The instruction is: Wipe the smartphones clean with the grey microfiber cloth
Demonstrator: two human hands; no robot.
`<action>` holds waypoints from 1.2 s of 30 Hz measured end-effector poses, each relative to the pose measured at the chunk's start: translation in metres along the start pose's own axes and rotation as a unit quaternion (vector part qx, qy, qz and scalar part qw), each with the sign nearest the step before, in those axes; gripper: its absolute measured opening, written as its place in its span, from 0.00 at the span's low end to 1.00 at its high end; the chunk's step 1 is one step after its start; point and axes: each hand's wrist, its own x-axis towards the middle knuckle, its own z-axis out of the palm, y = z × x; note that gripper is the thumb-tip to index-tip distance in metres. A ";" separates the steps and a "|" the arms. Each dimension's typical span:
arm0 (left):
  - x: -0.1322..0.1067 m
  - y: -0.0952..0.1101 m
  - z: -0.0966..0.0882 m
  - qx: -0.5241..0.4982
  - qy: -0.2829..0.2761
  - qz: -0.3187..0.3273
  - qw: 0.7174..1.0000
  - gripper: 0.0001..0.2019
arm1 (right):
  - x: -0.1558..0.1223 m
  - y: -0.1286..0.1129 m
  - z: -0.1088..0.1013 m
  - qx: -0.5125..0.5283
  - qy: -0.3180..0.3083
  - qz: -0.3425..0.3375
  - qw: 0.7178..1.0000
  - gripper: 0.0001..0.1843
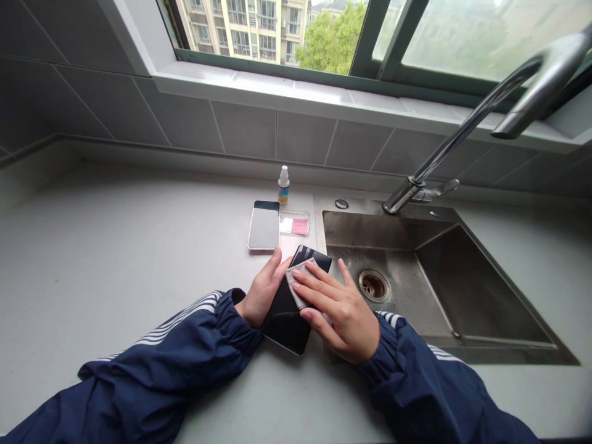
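Observation:
My left hand [259,292] grips a black phone [283,322] along its left side, the thumb pointing up beside its upper edge. The phone is tilted, its dark glossy face turned up toward me. Over its upper part lies a small light grey cloth [290,279], pressed flat under the fingers of my right hand [346,313]. The right thumb sits lower on the phone's face. Just beyond the hands, a second phone [264,226] with a silvery surface rests on the counter. Beside it is a clear case [300,226] with a pink label.
A small white spray bottle [283,186] stands upright behind the second phone. To the right, a steel sink [370,228] with a drain [374,285] is set into the pale counter [139,246]. A chrome faucet [462,132] arches over it. A window [277,37] is behind.

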 end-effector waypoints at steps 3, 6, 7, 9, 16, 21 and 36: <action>0.000 -0.001 -0.001 -0.007 -0.007 -0.010 1.000 0.33 | 0.000 0.001 0.000 -0.010 0.021 0.025 0.999 0.20; -0.001 -0.001 -0.002 -0.010 -0.016 -0.014 1.000 0.33 | 0.000 0.003 0.001 -0.021 0.037 0.048 0.998 0.20; -0.001 -0.001 -0.002 -0.010 -0.019 -0.016 1.000 0.33 | 0.000 0.003 0.001 -0.025 0.042 0.057 0.997 0.20; -0.002 0.000 -0.002 -0.006 -0.022 -0.026 0.999 0.33 | 0.000 0.004 0.001 -0.034 0.053 0.079 0.995 0.20; -0.002 0.000 -0.002 -0.001 -0.013 -0.007 1.000 0.35 | 0.001 0.005 0.005 -0.043 0.056 0.102 0.992 0.24; 0.000 -0.002 -0.001 0.000 0.001 0.027 1.000 0.32 | 0.000 0.009 0.003 -0.022 0.040 0.057 0.997 0.26; 0.000 -0.003 0.000 0.020 0.028 0.045 0.998 0.36 | -0.002 -0.006 -0.003 0.112 0.092 -0.118 0.982 0.24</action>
